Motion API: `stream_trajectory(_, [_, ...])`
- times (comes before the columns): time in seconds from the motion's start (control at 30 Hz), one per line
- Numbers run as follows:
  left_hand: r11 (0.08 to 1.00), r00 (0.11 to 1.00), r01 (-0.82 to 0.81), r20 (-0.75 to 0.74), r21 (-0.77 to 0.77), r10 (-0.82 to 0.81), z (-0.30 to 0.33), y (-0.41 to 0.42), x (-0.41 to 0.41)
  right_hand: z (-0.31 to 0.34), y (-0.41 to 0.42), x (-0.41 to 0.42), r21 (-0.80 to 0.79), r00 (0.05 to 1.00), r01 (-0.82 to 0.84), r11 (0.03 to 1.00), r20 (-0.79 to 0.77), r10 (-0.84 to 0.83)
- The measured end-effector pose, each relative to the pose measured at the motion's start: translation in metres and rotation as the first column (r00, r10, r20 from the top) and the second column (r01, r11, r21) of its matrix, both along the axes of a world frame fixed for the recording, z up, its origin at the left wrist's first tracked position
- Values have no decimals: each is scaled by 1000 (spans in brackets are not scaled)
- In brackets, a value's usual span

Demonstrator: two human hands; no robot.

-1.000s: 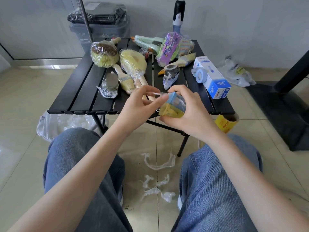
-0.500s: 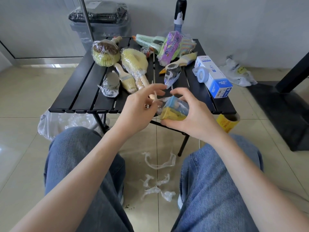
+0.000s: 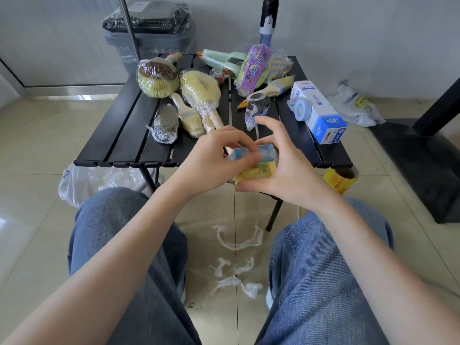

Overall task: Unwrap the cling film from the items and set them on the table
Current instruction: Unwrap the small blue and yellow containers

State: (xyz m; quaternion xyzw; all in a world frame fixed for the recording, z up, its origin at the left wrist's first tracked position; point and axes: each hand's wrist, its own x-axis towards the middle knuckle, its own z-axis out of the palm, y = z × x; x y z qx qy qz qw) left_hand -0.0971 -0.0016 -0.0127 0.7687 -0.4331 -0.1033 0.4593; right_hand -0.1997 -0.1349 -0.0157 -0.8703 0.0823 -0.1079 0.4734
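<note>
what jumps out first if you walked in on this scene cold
Dead centre, the left hand and right hand work at a small blue and yellow block wrapped in cling film, held at the near edge of the black slatted table. Behind them the tabletop is crowded with film-wrapped brushes, and a white and blue box lies on its right side. Torn film scraps litter the floor between the knees.

table point(image 3: 119, 135): matt black slats | cling film scraps point(image 3: 236, 242): glossy, crinkled | floor point(image 3: 37, 150): glossy tile

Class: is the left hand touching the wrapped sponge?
Touching. The head view shows the left hand with fingers curled over the sponge top.
</note>
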Motion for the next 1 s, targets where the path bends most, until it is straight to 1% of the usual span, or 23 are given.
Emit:
stream_trajectory(0.07, [995, 995, -95, 31, -3, 95, 0, -2, 1, 1, 0, -1, 44, 1000, 14, 999, 24, -15])
stream_trajectory(0.1, [989, 989, -145, 25, -28, 145, 0, -2, 2, 1, 0, -1, 116, 998, 34, 993, 43, -39])
stream_trajectory(0.13, [981, 983, -181, -4, -61, 181, 0, -2, 2, 1, -1, -2, 223, 996, 59, 973, 55, -73])
stream_trajectory(0.17, [974, 978, -204, -54, -95, 199, 1, -1, 1, 1, -1, -3, 354, 993, 76, 932, 53, -102])
stream_trajectory(0.23, [966, 965, -223, -169, -131, 200, 0, 0, -3, 0, -2, -4, 622, 996, 64, 780, 14, -93])
stream_trajectory(0.27, [966, 960, -226, -197, -128, 199, 0, 0, -6, -2, -2, -4, 704, 998, 43, 709, 0, -60])
stream_trajectory(0.3, [966, 958, -229, -202, -123, 201, -1, 0, -9, -5, -2, -4, 742, 1000, 23, 670, -5, -29])
stream_trajectory(0.37, [959, 960, -249, -169, -135, 225, -2, 0, -11, -9, -2, -2, 756, 1000, 16, 654, -16, -6])
stream_trajectory(0.43, [943, 952, -295, -131, -153, 277, -2, 2, -5, -10, -4, -2, 746, 1000, 20, 666, -31, 5])
stream_trajectory(0.47, [935, 944, -317, -147, -161, 295, -2, 3, -1, -11, -5, -3, 734, 999, 9, 679, -35, 24])
stream_trajectory(0.57, [917, 908, -347, -317, -199, 275, 0, 4, 8, -13, -7, -9, 712, 994, -45, 701, -41, 106])
stream_trajectory(0.67, [908, 854, -364, -464, -209, 235, 1, 3, 11, -18, -6, -12, 754, 984, -85, 651, -40, 175])
stream_trajectory(0.73, [899, 822, -384, -523, -211, 228, 0, 1, 10, -19, -7, -12, 775, 981, -90, 625, -38, 188])
stream_trajectory(0.8, [898, 816, -391, -528, -202, 236, 0, -1, 8, -19, -8, -13, 785, 979, -83, 614, -52, 198])
stream_trajectory(0.87, [921, 826, -350, -520, -172, 216, 0, -2, 7, -20, -9, -13, 812, 975, -87, 577, -51, 218])
stream_trajectory(0.9, [940, 825, -301, -538, -160, 173, -1, -1, 8, -20, -9, -12, 836, 975, -86, 543, -42, 220])
stream_trajectory(0.97, [973, 793, -168, -608, -160, 36, 0, 4, 12, -22, -10, -12, 881, 981, -65, 469, -29, 191])
stream_trajectory(1.0, [983, 794, -99, -607, -158, -18, -1, 7, 14, -22, -11, -11, 897, 987, -41, 440, -33, 159])
